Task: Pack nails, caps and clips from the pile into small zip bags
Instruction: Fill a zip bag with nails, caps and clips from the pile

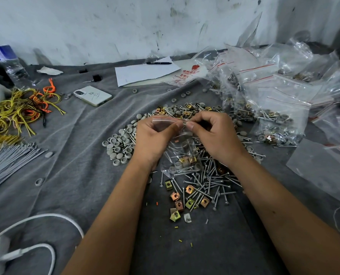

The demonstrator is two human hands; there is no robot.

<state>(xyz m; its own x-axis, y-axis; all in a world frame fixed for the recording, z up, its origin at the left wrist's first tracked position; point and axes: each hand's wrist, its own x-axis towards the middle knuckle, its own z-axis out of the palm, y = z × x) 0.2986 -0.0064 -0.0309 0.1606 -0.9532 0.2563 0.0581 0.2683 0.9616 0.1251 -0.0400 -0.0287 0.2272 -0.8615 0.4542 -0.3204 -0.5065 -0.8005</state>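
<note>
A small clear zip bag with a red line at its mouth hangs above the pile, with nails, grey caps and brass clips inside. My left hand pinches the top strip on the left. My right hand pinches the same strip on the right. Below lies the pile: silver nails, brass clips and grey round caps on the grey cloth.
Filled zip bags are heaped at the right, with empty bags nearer me. A phone, paper and pen lie at the back. Yellow and orange ties and grey cable ties lie left. A white charger cable curls at the bottom left.
</note>
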